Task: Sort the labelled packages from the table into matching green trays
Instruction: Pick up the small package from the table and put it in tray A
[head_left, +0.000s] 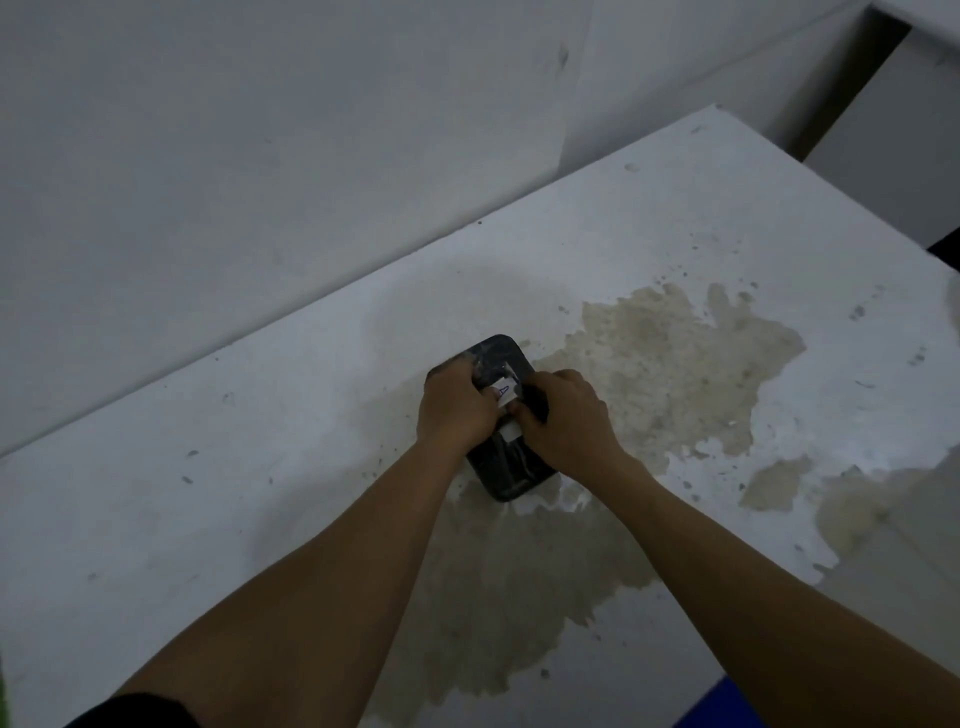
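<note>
A black rounded package lies on the white table near its middle. A white label with a blue letter, seemingly an A, is stuck on its top. My left hand grips the package's left side. From the right, my right hand clasps it, with fingertips at the label's lower edge. The hands hide most of the package's middle. A thin green sliver shows at the bottom left edge; I cannot tell what it is.
The table surface carries a large brownish stain right of the package and below it. A white wall runs along the table's far edge. Something blue shows at the bottom right.
</note>
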